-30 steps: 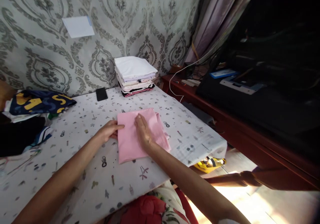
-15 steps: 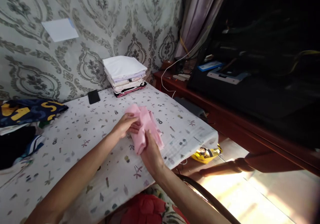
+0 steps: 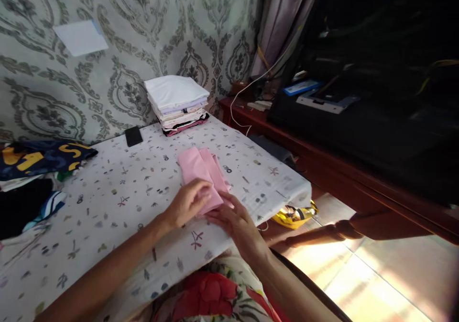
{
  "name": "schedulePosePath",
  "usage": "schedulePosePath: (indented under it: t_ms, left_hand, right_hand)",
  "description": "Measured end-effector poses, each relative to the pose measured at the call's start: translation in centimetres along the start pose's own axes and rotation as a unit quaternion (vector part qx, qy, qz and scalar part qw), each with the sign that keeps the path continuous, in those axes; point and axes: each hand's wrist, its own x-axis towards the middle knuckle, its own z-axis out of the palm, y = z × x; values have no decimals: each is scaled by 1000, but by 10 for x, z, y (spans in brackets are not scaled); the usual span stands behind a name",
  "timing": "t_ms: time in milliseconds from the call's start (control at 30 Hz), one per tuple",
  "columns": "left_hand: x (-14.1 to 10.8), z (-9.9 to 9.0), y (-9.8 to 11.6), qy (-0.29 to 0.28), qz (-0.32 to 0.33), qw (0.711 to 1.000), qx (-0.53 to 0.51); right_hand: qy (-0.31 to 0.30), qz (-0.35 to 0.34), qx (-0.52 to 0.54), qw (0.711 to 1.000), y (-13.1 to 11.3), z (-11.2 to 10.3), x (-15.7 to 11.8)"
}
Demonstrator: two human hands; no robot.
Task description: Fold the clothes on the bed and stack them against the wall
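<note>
Fingers (image 3: pixel 196 188) bent against pink cloth (image 3: pixel 194 164)

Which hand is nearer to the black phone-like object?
Left. The left hand is at the pink cloth, right of the phone-like object and closer to the person; the right hand is farther right, at the cloth's near end.

Plain pink on the folded cloth (image 3: pixel 193 165). Beneath the cloth, white on the table (image 3: pixel 107 193), sprinkled with grey, black and mauve motifs. Beyond the cloth, white atop the stack (image 3: pixel 175 92), with lilac, cream, black and deep pink below; black on the phone (image 3: pixel 133 136); grey damask medallions over the paler wallpaper (image 3: pixel 132 16); mauve on the curtain (image 3: pixel 281 20). Left of the cloth, navy with yellow shapes on the garment (image 3: pixel 46 157). Right of the cloth, reddish brown on the stand (image 3: pixel 344 190). Nearer than the cloth, red and green florals on the cream lap fabric (image 3: pixel 215 293).
</note>
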Motion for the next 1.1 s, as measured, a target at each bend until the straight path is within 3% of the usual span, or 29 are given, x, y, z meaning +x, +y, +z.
schedulePosePath:
  t_ms: [67, 133, 200, 267, 367, 467, 500, 567, 633, 767, 867, 933, 1000, 1100]
  left_hand:
    - [-11, 13, 0, -40, 62, 987, 142]
    - [-18, 26, -3, -78, 96, 959, 256]
    - [-22, 35, -6, -98, 105, 936, 321]
    - [-25, 38, -5, -99, 103, 927, 347]
    - [-29, 24, 6, -116, 124, 937, 306]
    - [-27, -10, 15, -172, 124, 965, 152]
    - [-24, -24, 14, -168, 105, 973, 116]
    - [-12, -49, 2, -111, 65, 984, 121]
    - [6, -68, -22, -46, 57, 976, 205]
    - [46, -78, -76, -83, 106, 939, 317]
    - [69, -74, -97, -88, 136, 929, 333]
    - [77, -71, -103, -70, 139, 932, 329]
    - [80, -70, -105, -43, 126, 942, 309]
    - [79, -73, -104, -7, 84, 967, 241]
  right_hand:
    - [35, -79, -144, 986, -13, -11, -5]
    - [35, -180, -286, 941, -30, -15, -4]
    - [-14, -256, -375, 891, -46, -10, 6]
    - [-99, -287, -418, 856, -56, 2, 22]
    - [-185, -281, -451, 826, -54, 17, 43]
    - [-172, -291, -481, 809, -37, 20, 46]
    - [-161, -305, -487, 803, -31, 17, 42]
    - [-150, -333, -499, 786, -17, 10, 31]
    - [-139, -354, -526, 761, -4, 2, 20]
    - [-103, -389, -589, 701, 15, -9, 12]
    - [-85, -404, -618, 669, 20, -14, 20]
    - [-72, -405, -628, 660, 19, -16, 26]
    - [-70, -407, -617, 670, 16, -18, 30]
    - [-78, -398, -545, 734, 6, -22, 30]
